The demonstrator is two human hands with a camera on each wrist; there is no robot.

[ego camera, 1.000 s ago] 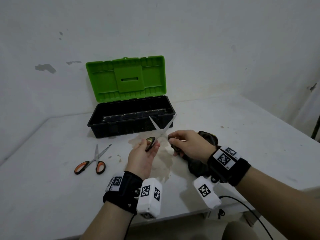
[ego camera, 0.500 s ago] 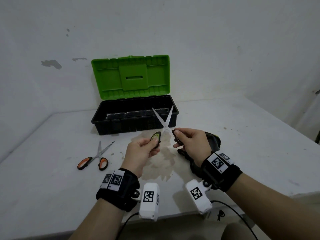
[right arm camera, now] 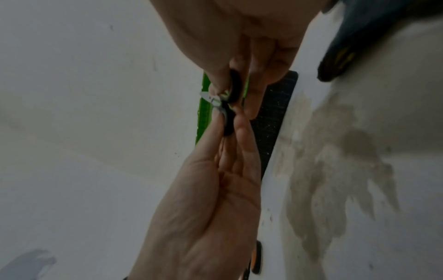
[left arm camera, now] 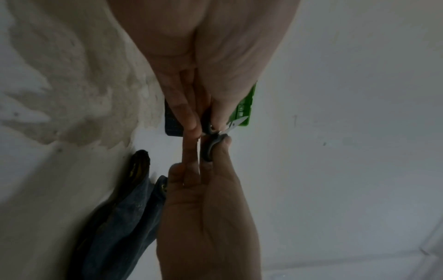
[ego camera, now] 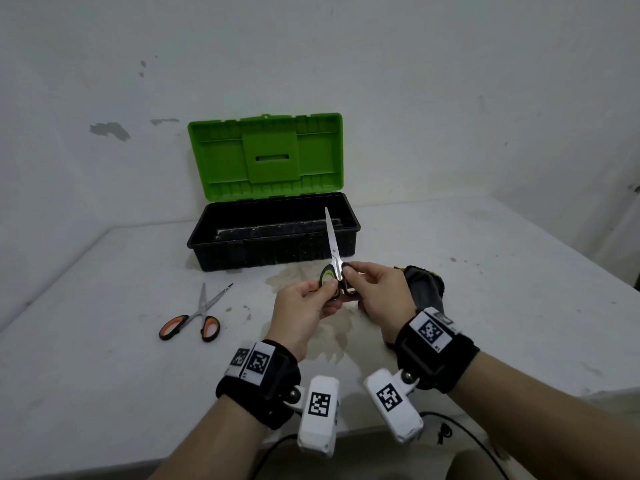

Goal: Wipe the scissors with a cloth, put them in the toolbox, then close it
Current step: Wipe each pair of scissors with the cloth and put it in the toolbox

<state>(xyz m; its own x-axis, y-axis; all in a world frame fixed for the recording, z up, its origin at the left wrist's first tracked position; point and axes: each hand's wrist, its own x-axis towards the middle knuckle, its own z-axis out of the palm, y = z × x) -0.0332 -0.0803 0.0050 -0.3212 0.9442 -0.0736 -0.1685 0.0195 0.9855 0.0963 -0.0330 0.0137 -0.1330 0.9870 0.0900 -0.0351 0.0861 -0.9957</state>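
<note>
I am holding the green-handled scissors (ego camera: 333, 258) up in front of me with both hands, above the white surface (ego camera: 104, 358) and just on my side of the toolbox (ego camera: 273, 237). My left hand (ego camera: 304, 306) is pinching the left handle loop between thumb and curled fingers (left arm camera: 189, 117), and my right hand (ego camera: 377, 292) is pinching the right loop the same way, so both sets of fingers are clamped on the handles. The blades are lying together, pointing up and away from me, with the tip showing against the dark inside of the toolbox. In the wrist views the two hands are meeting nearly fingertip to fingertip around the black handle rings.

The toolbox is sitting open at the back of the surface, against the wall, its green lid (ego camera: 266, 157) standing upright behind the black tray. A dark cloth (ego camera: 424, 285) is lying on the surface just beyond my right hand, partly hidden by it. A second pair of scissors with orange handles (ego camera: 197, 317) is lying flat on the surface to my left, blades slightly apart, well clear of my hands. A brownish stain (ego camera: 298, 282) is spreading over the surface beneath my hands.
</note>
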